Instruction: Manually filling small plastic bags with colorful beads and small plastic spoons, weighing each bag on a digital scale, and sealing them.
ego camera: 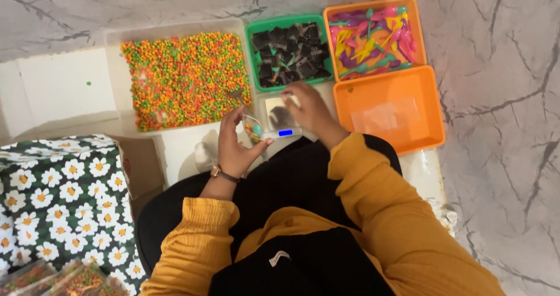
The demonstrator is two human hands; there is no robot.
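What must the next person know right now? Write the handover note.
Left hand: holds a small clear packet with a few coloured beads inside, beside the small digital pocket scale.
Right hand: rests over the scale's platform.
Clear tray of orange, green and yellow beads with a metal scoop in it.
Green tray of dark square pieces, orange tray of coloured plastic spoons.
Done: packet partly filled. Left: cannot tell.

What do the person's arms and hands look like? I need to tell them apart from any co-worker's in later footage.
Both arms wear mustard-yellow, finely ribbed long sleeves, gathered at the cuffs. The left hand is bare, with a small watch on a brown strap at the wrist. The right hand is bare; no rings or gloves are visible.
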